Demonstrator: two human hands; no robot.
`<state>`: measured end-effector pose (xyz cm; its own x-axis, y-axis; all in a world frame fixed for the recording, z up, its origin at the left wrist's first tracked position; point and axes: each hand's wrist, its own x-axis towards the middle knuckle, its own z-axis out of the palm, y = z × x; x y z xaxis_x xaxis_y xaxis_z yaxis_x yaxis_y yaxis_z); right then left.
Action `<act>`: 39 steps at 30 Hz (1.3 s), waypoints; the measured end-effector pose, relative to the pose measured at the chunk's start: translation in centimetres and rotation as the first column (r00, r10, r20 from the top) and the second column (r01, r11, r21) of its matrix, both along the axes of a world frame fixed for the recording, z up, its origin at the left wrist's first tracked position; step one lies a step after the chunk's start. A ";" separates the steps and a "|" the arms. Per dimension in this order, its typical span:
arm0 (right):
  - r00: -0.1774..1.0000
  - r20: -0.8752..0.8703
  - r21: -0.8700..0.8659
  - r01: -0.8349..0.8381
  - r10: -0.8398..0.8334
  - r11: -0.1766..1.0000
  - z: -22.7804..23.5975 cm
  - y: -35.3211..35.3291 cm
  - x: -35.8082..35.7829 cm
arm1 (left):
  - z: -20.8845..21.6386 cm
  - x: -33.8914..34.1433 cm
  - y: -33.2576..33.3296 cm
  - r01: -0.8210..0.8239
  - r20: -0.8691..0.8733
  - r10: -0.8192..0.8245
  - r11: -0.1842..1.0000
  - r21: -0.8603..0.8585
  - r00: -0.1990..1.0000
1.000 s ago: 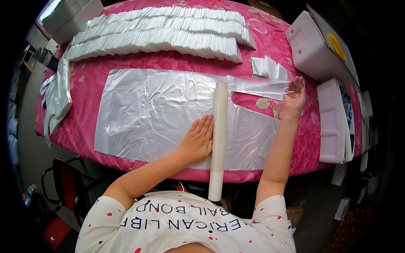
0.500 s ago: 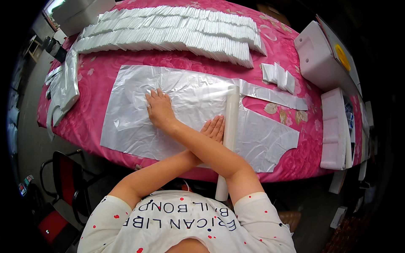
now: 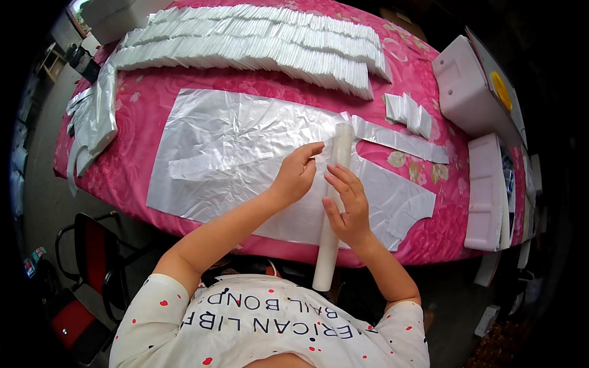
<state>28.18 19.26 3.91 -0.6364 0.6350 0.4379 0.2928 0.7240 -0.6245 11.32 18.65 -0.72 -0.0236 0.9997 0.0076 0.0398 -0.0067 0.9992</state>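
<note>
A large silvery-white plastic bag (image 3: pixel 239 135) lies flattened, with strap-like ends toward the right. A pale tube (image 3: pixel 328 245) rests across it, its near end sticking out past the table edge. My left hand (image 3: pixel 296 175) is just left of the tube, fingers loosely bent and the thumb apart, with nothing seen in it. On the tube's right side is my right hand (image 3: pixel 348 205), its fingers spread and tips over the tube; whether they touch it I cannot tell. A flat pale strip (image 3: pixel 196 167) shows on the bag's left part.
Long rows of folded white packets (image 3: pixel 245 52) stand along the far side. A small group of packets (image 3: pixel 408 115) sits at right, near white foam boxes (image 3: pixel 457 80). More plastic bags (image 3: pixel 98 122) hang over the left edge, beside a dark bottle (image 3: pixel 81 61). Chairs (image 3: pixel 95 251) stand lower left.
My crossed arms have come apart. My right hand has left the bag's left part and moved right to the tube; my left hand has lifted off and shifted slightly up and left.
</note>
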 end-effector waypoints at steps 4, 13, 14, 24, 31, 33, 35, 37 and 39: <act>0.990 0.138 -0.043 0.009 -0.003 0.999 -2.3 -0.4 5.4 | 0.3 0.8 4.6 -0.065 0.615 0.243 0.952 -0.298 0.750; 0.869 0.452 0.064 -0.259 0.203 0.964 -3.3 0.5 4.7 | 1.4 -0.3 5.4 -0.163 0.579 0.396 0.897 -0.412 0.713; 0.855 0.470 0.076 -0.287 0.219 0.955 -3.1 0.4 3.4 | 1.8 -1.0 4.6 -0.237 0.520 0.408 0.900 -0.365 0.750; 0.628 -0.004 -0.129 -0.772 0.778 0.622 -0.3 -5.7 -13.5 | 3.1 -17.0 -13.4 -0.509 0.136 0.510 0.860 -0.046 0.849; 0.766 0.321 0.182 -0.627 0.557 0.757 -3.5 -2.1 -18.1 | 2.4 -17.3 -27.6 -0.663 -0.142 0.649 0.744 -0.089 0.747; 0.749 0.359 0.222 -0.648 0.557 0.728 -5.0 -2.3 -20.6 | 5.5 -16.2 -27.5 -0.549 -0.226 0.565 0.825 0.136 0.794; 0.717 0.406 0.210 -0.677 0.567 0.705 -4.8 -2.7 -23.6 | 9.9 -14.6 -26.5 -0.358 -0.247 0.429 0.889 0.285 0.869; 0.703 0.412 0.186 -0.688 0.580 0.702 -5.1 -3.0 -26.4 | 13.3 -13.4 -24.8 -0.140 -0.118 0.206 0.899 0.416 0.972; 0.708 0.427 0.214 -0.684 0.562 0.698 -5.4 -3.9 -28.9 | 15.3 -11.2 -22.1 -0.066 0.124 -0.037 0.683 0.728 0.992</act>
